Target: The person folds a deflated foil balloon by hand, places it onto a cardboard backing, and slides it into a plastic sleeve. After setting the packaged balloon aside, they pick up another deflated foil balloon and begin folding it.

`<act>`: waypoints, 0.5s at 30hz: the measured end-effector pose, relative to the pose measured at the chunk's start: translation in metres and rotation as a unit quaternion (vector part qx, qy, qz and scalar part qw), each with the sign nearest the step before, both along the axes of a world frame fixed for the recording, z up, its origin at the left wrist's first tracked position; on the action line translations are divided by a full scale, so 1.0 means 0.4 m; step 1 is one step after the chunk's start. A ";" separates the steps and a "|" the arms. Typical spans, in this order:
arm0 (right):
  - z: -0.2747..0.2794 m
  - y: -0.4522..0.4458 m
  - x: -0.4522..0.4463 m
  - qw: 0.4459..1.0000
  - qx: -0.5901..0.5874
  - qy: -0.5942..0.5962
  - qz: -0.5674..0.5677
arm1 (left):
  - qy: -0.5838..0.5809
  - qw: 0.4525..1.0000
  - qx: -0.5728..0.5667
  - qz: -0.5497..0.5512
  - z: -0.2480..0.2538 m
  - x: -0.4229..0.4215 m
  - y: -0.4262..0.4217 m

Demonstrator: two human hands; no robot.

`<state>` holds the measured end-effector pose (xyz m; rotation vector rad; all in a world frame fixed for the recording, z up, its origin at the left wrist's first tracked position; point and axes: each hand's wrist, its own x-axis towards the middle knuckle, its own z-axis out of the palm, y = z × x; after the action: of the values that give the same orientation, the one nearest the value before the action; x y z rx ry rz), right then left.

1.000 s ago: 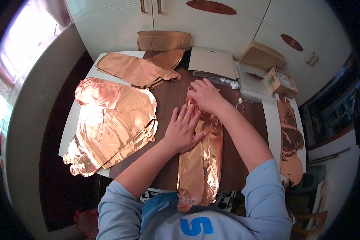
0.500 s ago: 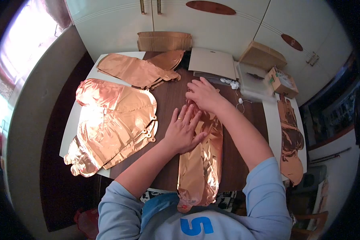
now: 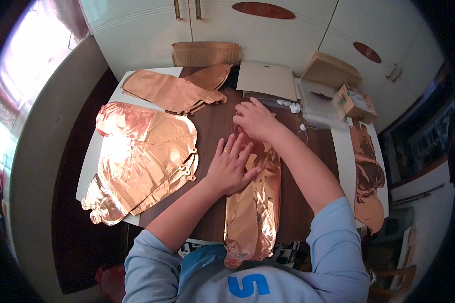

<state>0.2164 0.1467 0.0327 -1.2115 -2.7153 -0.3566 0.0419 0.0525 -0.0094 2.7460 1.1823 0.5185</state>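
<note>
My left grip lies flat with its fingers spread on the folded copper-coloured foil, holding nothing between them, and a gold-coloured ring shows on one finger. My right grip is at the foil's far end, just beyond the left fingertips, its fingers bent and turned downward; I cannot make out whether they pinch the foil or only press on it. The foil lies lengthwise before me on the brown tabletop, its near end reaching past the edge in front of my shirt. To my left is a stack of wide, shiny foil shapes with small holed tabs along one side, and beyond it lie more foil pieces. On my right, a narrow foil strip rests along the white margin. Past my right grip are a pale flat case, white earphones, a clear plastic tray and a small cardboard box, while a length of cardboard stands near the pale cabinet
</note>
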 end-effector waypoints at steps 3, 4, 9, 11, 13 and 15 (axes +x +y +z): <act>-0.007 -0.010 -0.004 0.999 0.008 0.023 0.023 | -0.004 1.000 -0.011 0.001 0.006 0.000 -0.003; -0.006 -0.017 -0.006 0.999 0.010 0.028 0.032 | -0.006 1.000 -0.013 0.001 0.012 0.000 -0.004; 0.041 -0.073 0.022 0.974 -0.108 0.186 -0.070 | -0.045 0.999 -0.025 -0.003 0.006 -0.003 0.003; 0.059 -0.132 0.067 0.949 -0.145 0.235 -0.152 | -0.071 0.996 -0.050 -0.005 0.009 -0.009 0.006; 0.043 -0.190 0.127 0.921 -0.160 0.265 -0.238 | -0.079 0.996 -0.008 0.038 0.009 -0.007 0.010; 0.003 -0.238 0.169 0.885 -0.161 0.317 -0.302 | -0.073 0.994 0.009 0.084 0.012 0.002 0.015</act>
<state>0.2838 0.0516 0.0338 -1.8497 -1.8339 0.3970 0.0429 0.0585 -0.0044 2.5831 1.3848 0.7376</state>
